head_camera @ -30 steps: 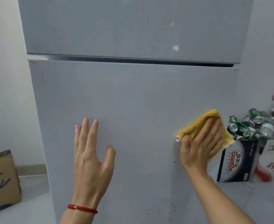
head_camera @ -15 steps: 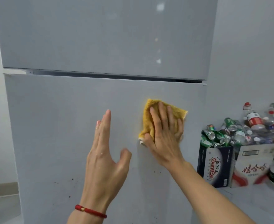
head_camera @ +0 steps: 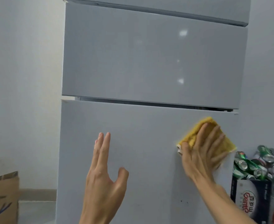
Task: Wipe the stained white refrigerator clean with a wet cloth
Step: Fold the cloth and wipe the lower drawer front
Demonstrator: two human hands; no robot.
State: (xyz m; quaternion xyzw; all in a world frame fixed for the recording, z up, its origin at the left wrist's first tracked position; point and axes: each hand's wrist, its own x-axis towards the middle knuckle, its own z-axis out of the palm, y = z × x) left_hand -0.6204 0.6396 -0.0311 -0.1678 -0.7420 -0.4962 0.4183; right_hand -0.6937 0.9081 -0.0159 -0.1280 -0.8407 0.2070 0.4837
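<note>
Refrigerator (head_camera: 141, 59): one cloth (head_camera: 191, 136) under right hand (head_camera: 202, 153).

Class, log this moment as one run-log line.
right hand: presses yellow cloth flat on lower fridge door, near right edge | left hand: open, holds nothing | dark specks: below cloth
</note>
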